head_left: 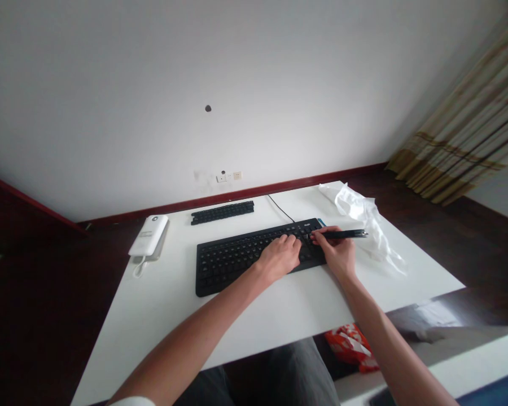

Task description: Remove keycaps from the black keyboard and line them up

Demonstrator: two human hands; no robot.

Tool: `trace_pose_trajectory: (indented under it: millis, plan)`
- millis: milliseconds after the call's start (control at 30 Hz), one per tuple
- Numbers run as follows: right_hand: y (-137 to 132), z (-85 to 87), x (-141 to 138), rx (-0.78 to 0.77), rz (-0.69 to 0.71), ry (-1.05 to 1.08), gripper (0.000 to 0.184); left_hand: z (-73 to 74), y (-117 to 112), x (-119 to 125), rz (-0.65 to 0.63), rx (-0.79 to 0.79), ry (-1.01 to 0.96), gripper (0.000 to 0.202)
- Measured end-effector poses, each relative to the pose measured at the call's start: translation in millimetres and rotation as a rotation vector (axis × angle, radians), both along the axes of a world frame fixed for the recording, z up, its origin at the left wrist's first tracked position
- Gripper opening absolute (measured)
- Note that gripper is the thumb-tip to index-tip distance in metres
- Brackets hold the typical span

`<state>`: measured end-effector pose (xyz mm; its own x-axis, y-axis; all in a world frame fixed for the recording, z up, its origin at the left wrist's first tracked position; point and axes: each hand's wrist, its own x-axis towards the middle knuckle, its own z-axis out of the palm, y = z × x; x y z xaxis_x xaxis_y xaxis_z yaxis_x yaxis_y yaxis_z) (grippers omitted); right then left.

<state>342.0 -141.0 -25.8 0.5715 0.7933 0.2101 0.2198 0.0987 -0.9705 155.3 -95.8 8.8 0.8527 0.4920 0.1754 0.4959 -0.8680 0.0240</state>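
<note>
A black keyboard (232, 262) lies at a slant on the white table, its cable running off the back edge. My left hand (281, 256) rests on the right half of the keyboard, fingers curled down against it and fingertips hidden. Over the number-key end, my right hand (336, 245) pinches a slim black pen-like tool (347, 233). The tool points left towards the keys and shows metal at its right end. Whether its left tip touches a key I cannot tell. Behind the keyboard lies a separate black strip of keys (223, 212).
A white power bank (149, 235) with a short cable sits at the table's left edge. Crumpled clear plastic wrap (364, 217) covers the right rear. Below the front edge is a red bag (351, 345). Wall sockets (229, 177) are behind the white table (152, 316).
</note>
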Motion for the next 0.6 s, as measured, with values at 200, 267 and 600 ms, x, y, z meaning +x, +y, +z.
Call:
trace_pose_trajectory:
  millis: [200,267,600]
  plan:
    - [0,0.9,0,0.006,-0.006,-0.017,0.038,2.7,-2,6,0.02,-0.011,0.072,0.021]
    - [0,0.7,0,-0.003,-0.009,-0.029,0.038,3.3,-2,8,0.03,-0.021,0.079,0.022]
    - [0,-0.8,2,-0.01,0.006,-0.044,0.038,8.6,-3,9,0.049,-0.042,0.082,0.022]
